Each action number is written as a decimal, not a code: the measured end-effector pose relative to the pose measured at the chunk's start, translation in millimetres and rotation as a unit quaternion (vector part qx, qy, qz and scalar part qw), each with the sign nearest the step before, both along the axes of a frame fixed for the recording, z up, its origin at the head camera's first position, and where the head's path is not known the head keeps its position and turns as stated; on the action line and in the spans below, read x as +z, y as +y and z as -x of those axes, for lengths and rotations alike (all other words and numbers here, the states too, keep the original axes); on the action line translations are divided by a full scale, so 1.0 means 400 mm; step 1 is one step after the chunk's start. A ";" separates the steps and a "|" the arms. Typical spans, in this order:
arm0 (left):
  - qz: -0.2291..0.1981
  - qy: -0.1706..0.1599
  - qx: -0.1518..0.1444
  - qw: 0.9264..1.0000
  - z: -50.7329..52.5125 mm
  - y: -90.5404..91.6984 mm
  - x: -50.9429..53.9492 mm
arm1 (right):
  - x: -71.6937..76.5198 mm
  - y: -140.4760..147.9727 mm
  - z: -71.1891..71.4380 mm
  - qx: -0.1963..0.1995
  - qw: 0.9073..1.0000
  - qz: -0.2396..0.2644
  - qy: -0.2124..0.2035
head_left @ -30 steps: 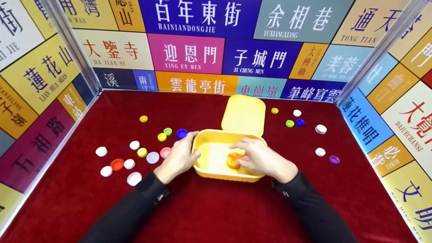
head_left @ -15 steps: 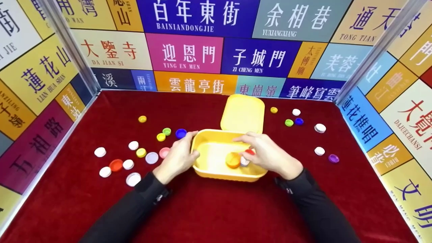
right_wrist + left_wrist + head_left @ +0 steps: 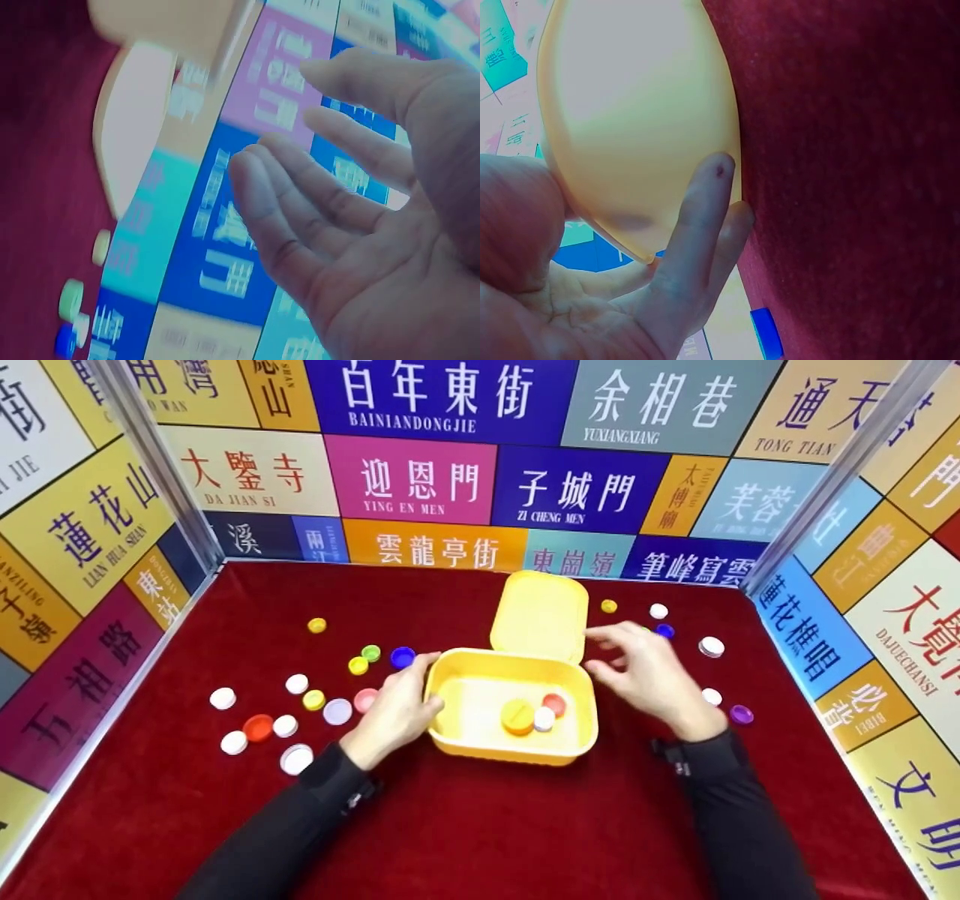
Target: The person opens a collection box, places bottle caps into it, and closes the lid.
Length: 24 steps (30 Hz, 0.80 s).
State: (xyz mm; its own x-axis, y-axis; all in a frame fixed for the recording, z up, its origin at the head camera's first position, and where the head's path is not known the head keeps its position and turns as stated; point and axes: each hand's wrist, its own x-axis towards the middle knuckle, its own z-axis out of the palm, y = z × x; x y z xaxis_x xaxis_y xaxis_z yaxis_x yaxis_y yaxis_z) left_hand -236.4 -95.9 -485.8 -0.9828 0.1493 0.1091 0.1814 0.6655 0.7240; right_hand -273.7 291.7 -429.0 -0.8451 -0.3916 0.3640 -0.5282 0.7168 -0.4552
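Note:
A yellow plastic box (image 3: pixel 480 742) stands in the middle of the red cloth. My left hand (image 3: pixel 397 706) grips its left end, thumb over the rim and fingers along the outer wall, as the left wrist view of the hand (image 3: pixel 652 292) shows. Inside the box lie an orange cap (image 3: pixel 517 716), a white cap (image 3: pixel 544 718) and a red cap (image 3: pixel 553 705). To the right of the box, my right hand (image 3: pixel 646 671) is in the air with nothing in it. Its fingers are loosely bent in the right wrist view of the hand (image 3: pixel 337 217).
A yellow lid (image 3: pixel 540 611) lies behind the box. Loose caps are scattered left, among them a blue cap (image 3: pixel 403 658) and a red-orange cap (image 3: pixel 259 727). Others lie right, such as a purple cap (image 3: pixel 742 714) and a white cap (image 3: pixel 711 646). Printed panels (image 3: pixel 420 484) wall the table.
My right hand has let go of the red and white caps inside the box and moved out to the right. The left hand has stayed on the box.

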 end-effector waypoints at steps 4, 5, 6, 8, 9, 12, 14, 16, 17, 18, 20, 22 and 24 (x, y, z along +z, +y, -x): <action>0.001 0.001 -0.002 1.000 0.001 -0.002 0.001 | 0.011 0.069 0.009 -0.048 0.999 0.001 -0.019; 0.002 0.002 -0.002 1.000 0.001 -0.002 0.001 | 0.013 0.084 0.011 -0.057 0.998 0.000 -0.023; 0.002 0.003 -0.001 1.000 0.001 -0.003 0.001 | 0.013 0.099 0.014 -0.065 0.998 -0.003 -0.026; 0.004 0.002 0.003 1.000 0.001 -0.003 0.000 | 0.013 0.124 0.020 -0.079 0.996 -0.009 -0.027; 0.005 0.000 0.004 1.000 0.001 -0.003 0.000 | 0.011 0.136 0.022 -0.084 0.996 -0.012 -0.025; 0.005 -0.005 0.003 1.000 0.000 0.000 -0.002 | -0.001 0.174 0.027 -0.100 0.994 -0.028 -0.025; 0.003 -0.007 0.001 1.000 -0.001 0.002 -0.004 | -0.012 0.204 0.028 -0.108 0.993 -0.037 -0.034; 0.002 -0.007 0.001 1.000 -0.002 0.002 -0.005 | -0.027 0.236 0.028 -0.114 0.991 -0.051 -0.050; 0.001 -0.006 0.002 1.000 -0.003 0.002 -0.005 | -0.034 0.253 0.029 -0.116 0.990 -0.059 -0.057; 0.001 -0.005 0.003 1.000 -0.003 0.001 -0.005 | -0.041 0.270 0.029 -0.117 0.989 -0.068 -0.065; 0.002 -0.004 0.004 1.000 -0.004 0.000 -0.003 | -0.051 0.306 0.026 -0.122 0.985 -0.088 -0.083; 0.002 -0.003 0.003 1.000 -0.003 -0.001 -0.001 | -0.057 0.344 0.019 -0.132 0.980 -0.109 -0.105; 0.001 -0.004 0.001 1.000 -0.002 -0.001 0.001 | -0.058 0.381 0.011 -0.148 0.971 -0.126 -0.136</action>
